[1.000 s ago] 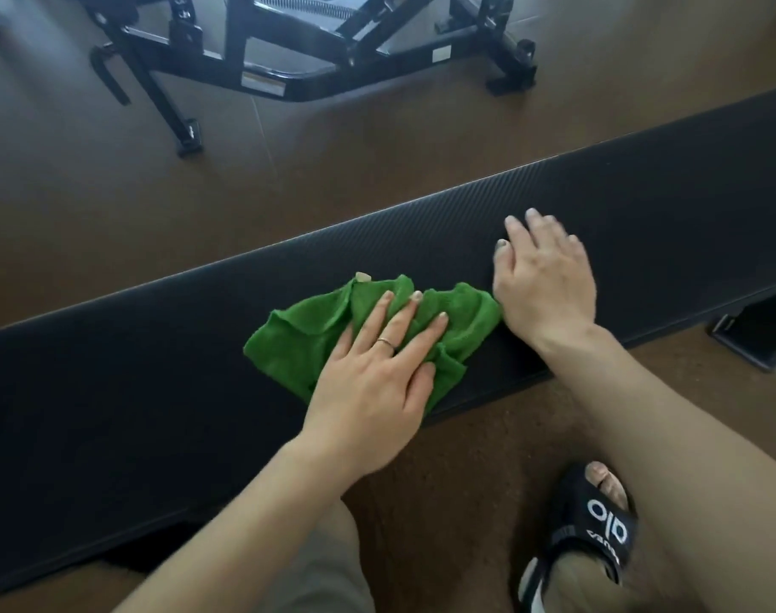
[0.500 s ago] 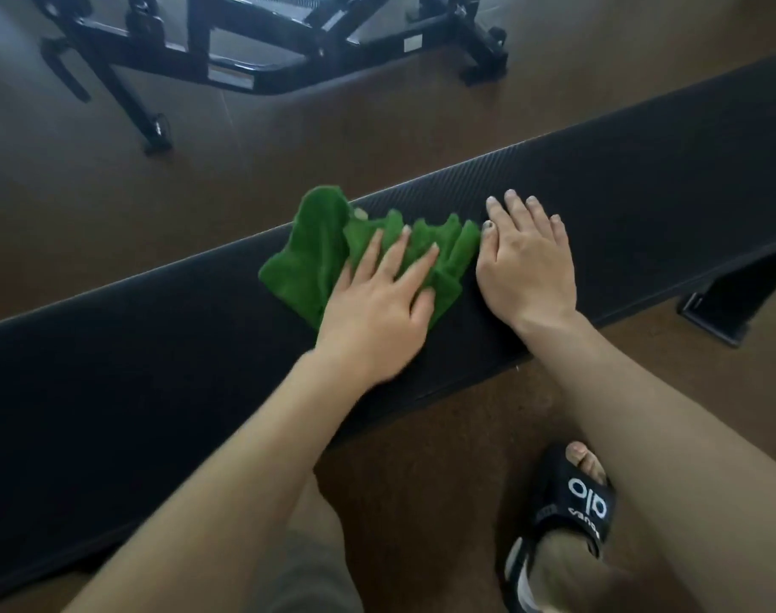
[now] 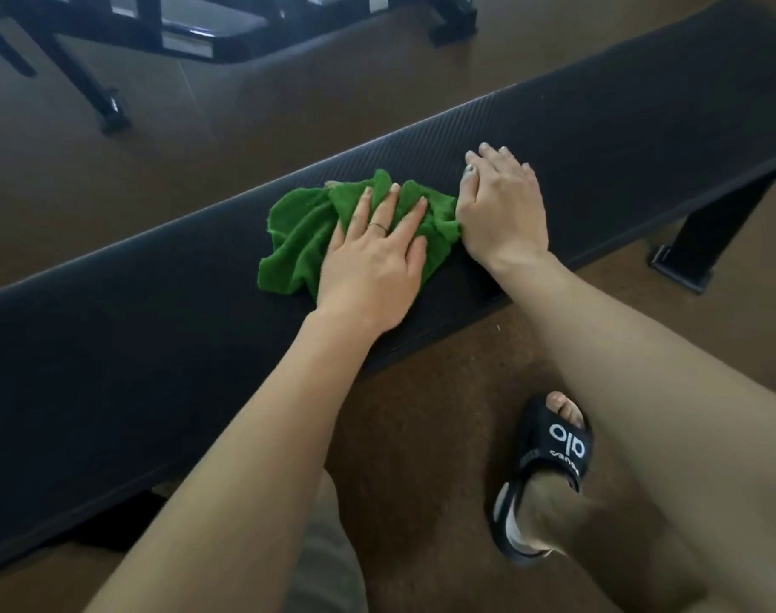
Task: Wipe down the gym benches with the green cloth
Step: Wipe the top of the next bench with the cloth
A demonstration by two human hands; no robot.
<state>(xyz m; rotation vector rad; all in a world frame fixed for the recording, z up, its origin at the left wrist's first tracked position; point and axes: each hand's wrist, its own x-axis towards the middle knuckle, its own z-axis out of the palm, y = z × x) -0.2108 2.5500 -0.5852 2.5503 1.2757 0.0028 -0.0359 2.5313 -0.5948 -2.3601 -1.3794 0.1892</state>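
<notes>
Underfoot, brown floor (image 3: 253,126). Slanting across it from lower left to upper right, long black padded counter (image 3: 112,347), ribbed along the far edge, one black foot (image 3: 687,263) showing under its right end. Beyond the counter's far edge, black metal gym frame (image 3: 191,33). On the counter's top near the middle, crumpled green cloth (image 3: 302,232). Pressed flat on the cloth's right half, left hand (image 3: 373,263), fingers straight and spread, thin ring (image 3: 379,227) on one finger. Just right of the cloth and touching its edge, right hand (image 3: 505,214), palm down on the counter, fingers straight, gripping nothing. On the floor, near side of the counter, black slide sandal (image 3: 550,471) with white lettering.
</notes>
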